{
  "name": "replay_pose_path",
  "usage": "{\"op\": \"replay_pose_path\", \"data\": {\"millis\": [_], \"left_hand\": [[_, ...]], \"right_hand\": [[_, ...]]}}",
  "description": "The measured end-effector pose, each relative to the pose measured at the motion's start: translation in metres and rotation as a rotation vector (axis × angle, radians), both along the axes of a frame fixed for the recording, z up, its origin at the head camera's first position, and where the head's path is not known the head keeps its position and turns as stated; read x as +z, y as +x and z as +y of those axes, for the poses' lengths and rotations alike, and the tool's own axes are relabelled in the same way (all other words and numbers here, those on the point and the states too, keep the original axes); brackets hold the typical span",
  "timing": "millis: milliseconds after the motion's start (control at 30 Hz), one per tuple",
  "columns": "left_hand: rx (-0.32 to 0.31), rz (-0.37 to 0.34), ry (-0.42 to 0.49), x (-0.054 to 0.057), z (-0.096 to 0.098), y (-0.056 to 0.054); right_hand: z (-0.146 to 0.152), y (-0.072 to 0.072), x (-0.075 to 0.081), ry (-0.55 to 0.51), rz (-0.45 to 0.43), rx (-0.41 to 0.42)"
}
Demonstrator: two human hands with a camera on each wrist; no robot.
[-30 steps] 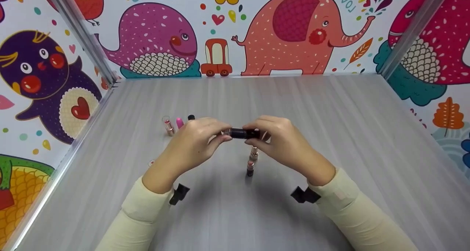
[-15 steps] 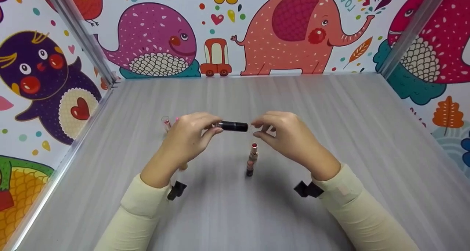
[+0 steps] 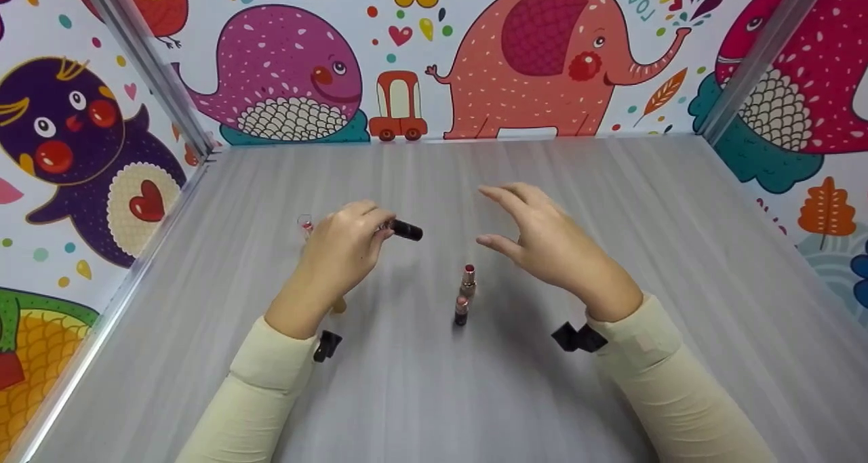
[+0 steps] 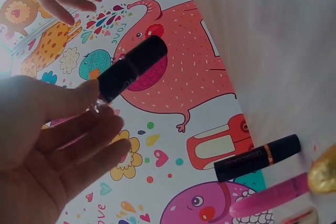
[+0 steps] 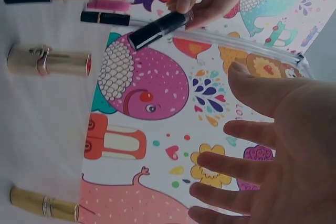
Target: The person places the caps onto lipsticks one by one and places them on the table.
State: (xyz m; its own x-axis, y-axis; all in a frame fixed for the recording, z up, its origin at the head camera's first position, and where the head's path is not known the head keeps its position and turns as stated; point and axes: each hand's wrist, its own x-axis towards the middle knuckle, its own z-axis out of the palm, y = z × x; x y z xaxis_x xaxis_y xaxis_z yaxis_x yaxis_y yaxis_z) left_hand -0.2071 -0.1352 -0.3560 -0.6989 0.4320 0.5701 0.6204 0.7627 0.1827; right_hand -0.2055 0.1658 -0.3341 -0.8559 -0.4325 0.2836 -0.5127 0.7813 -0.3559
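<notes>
Between thumb and fingers, my left hand (image 3: 346,256) pinches one end of a black lipstick tube (image 3: 407,230), held above the table. A clear end shows at its fingertips in the left wrist view. My right hand (image 3: 549,249) is raised with its fingers spread and holds nothing. Below and between the hands stand a gold lipstick (image 3: 468,281) with a red tip and a black-based lipstick (image 3: 461,311) with a nude tip. Past the left hand, a black tube with a copper band (image 4: 257,158) and a pink tube (image 4: 270,195) stand side by side.
A clear-topped lipstick (image 3: 306,227) is partly covered by the left hand in the head view. Beside the left wrist, a gold-tan object (image 3: 339,306) shows partly. Another gold tube (image 5: 44,204) appears in the right wrist view. Cartoon-printed walls (image 3: 407,56) enclose the grey table (image 3: 407,395).
My right hand has let go of the black lipstick tube and drawn away to the right, its fingers spreading. The left hand has carried the tube leftward, its free end dipping.
</notes>
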Motion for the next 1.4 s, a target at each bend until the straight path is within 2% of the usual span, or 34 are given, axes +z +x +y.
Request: {"op": "replay_pose_path", "data": {"millis": [233, 367, 500, 700, 800, 933, 1100, 1400], "left_hand": [[0.052, -0.001, 0.000, -0.007, 0.001, -0.006], [0.055, -0.028, 0.004, -0.010, 0.001, -0.012], [0.076, -0.077, -0.006, -0.008, -0.001, -0.020], [0.133, -0.112, -0.096, 0.001, -0.005, -0.029], [0.165, -0.126, -0.125, 0.000, -0.006, -0.033], [0.201, -0.136, -0.161, -0.006, -0.006, -0.041], [0.214, -0.145, -0.211, -0.016, -0.006, -0.049], [0.237, -0.154, -0.226, -0.030, -0.006, -0.057]], "right_hand": [[0.013, -0.013, -0.002, 0.062, -0.055, -0.085], [0.016, -0.017, -0.002, 0.096, -0.110, -0.109], [0.015, -0.017, -0.002, 0.114, -0.132, -0.112], [0.013, -0.017, -0.004, 0.113, -0.146, -0.103], [0.013, -0.018, -0.005, 0.118, -0.138, -0.096], [0.013, -0.018, -0.006, 0.126, -0.129, -0.086], [0.014, -0.018, -0.006, 0.128, -0.137, -0.100], [0.018, -0.023, -0.007, 0.166, -0.184, -0.104]]}}
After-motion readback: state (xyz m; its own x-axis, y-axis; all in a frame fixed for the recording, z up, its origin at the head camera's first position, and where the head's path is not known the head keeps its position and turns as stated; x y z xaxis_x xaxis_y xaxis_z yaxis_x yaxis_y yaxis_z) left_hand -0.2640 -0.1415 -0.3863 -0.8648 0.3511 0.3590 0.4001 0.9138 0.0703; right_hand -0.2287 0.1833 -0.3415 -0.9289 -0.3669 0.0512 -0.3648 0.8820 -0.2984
